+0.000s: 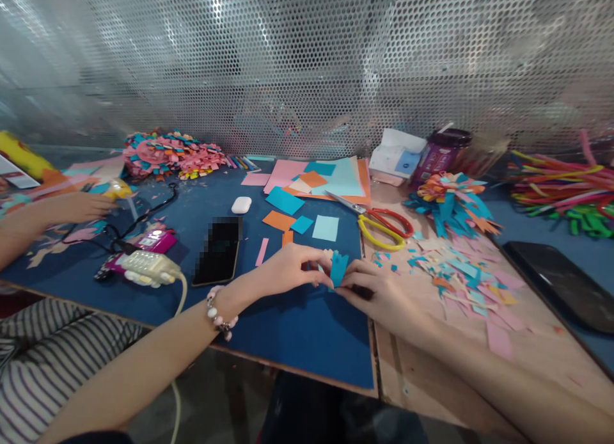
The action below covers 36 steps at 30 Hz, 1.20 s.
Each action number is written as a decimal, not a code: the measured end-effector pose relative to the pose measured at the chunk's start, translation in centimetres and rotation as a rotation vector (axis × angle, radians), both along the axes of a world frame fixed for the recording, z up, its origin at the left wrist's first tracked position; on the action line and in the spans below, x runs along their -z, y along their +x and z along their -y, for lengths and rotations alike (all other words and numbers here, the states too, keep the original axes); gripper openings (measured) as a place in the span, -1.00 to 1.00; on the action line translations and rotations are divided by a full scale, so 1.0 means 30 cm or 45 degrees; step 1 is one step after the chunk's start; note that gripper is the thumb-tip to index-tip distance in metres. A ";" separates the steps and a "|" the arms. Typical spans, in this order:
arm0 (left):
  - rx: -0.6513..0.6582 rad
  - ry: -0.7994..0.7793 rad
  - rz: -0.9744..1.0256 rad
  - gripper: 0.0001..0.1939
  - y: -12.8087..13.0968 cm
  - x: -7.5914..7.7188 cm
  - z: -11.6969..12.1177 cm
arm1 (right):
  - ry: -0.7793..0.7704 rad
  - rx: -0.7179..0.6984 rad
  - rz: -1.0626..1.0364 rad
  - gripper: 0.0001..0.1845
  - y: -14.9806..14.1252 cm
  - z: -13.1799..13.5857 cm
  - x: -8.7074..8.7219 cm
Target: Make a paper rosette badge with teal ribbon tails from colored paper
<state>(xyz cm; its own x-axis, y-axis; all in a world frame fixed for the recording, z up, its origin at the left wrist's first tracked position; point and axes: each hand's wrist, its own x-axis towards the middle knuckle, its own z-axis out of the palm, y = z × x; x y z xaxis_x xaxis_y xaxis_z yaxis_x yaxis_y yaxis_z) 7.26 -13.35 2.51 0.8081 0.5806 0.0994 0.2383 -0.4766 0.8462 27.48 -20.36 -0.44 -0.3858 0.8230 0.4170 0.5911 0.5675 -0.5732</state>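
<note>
Between my two hands, over the blue board, is a small blue paper piece (338, 269) with a notched upper edge. My left hand (300, 267) pinches it from the left, its fingers partly covering a paler paper bit behind. From the right, my right hand (377, 287) grips the lower edge of the same paper with closed fingertips. Just beyond lie cut paper pieces: a light blue square (325, 228), a blue square (302, 224) and an orange piece (279, 221). Scissors (384, 226) with red and yellow handles rest open-bladed to the upper right.
Left of my arm lie a black phone (218, 252), a white earbud case (241, 205) and a power strip (151, 265) with its cord. Paper scraps (470, 274) cover the wooden board at right, near a paper tassel bunch (453, 204). A co-worker's hand (84, 207) is at far left.
</note>
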 end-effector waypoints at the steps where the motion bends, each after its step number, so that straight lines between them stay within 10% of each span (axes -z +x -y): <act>1: -0.012 -0.105 0.028 -0.82 0.001 -0.002 -0.002 | -0.001 -0.004 0.001 -0.89 0.001 0.000 0.001; 8: 0.144 -0.544 0.117 -0.58 0.015 0.004 -0.028 | 0.029 -0.063 0.019 -0.87 0.004 -0.001 0.000; 36: 0.227 -0.564 0.082 -0.77 0.024 -0.012 -0.032 | 0.017 -0.046 0.090 -0.85 -0.003 -0.001 -0.003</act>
<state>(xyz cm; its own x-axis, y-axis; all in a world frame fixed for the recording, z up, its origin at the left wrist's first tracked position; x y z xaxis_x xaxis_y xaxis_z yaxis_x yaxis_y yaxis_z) 7.99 -12.40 2.86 0.8994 0.4310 -0.0731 0.1260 -0.0955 0.9874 27.38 -20.34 -0.35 -0.4438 0.8027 0.3984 0.6091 0.5963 -0.5229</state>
